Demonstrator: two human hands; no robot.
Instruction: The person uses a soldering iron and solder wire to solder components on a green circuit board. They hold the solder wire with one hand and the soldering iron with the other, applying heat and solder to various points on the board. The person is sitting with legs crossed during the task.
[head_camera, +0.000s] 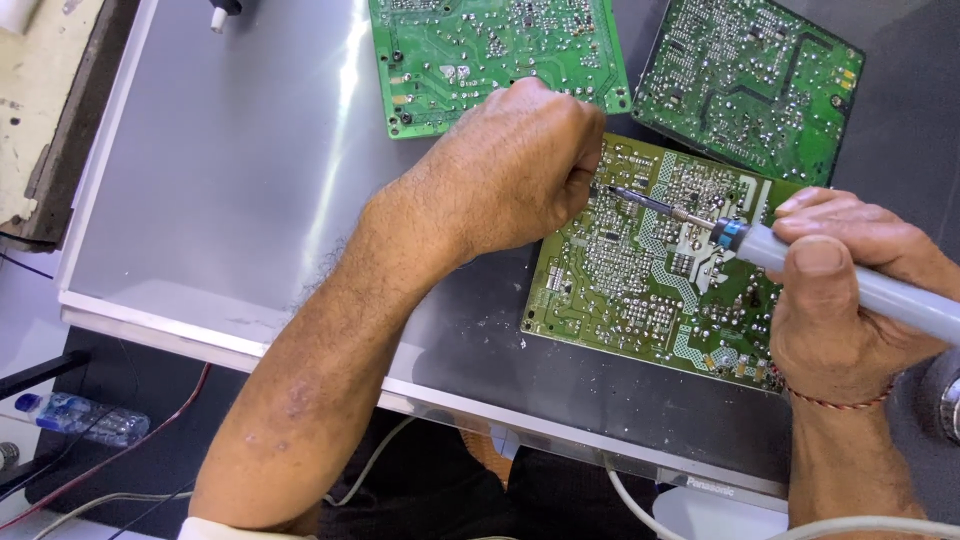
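the board (650, 270) lies right of centre. the right hand (850, 300) grips the iron (800, 260), its long axis running up-left, tip beside the left hand (520, 165), which is clenched at the board's upper-left edge; what it pinches is hidden.

— We see a soldering iron (800, 262) with a smooth, matt grey plastic handle and a thin metal tip, over a yellow-green circuit board (640, 270) dotted with shiny solder.

— We also see two glossier green boards (745, 85) on a smooth grey metal sheet (230, 170) that reflects light, and a clear plastic bottle (80, 418) low at left.
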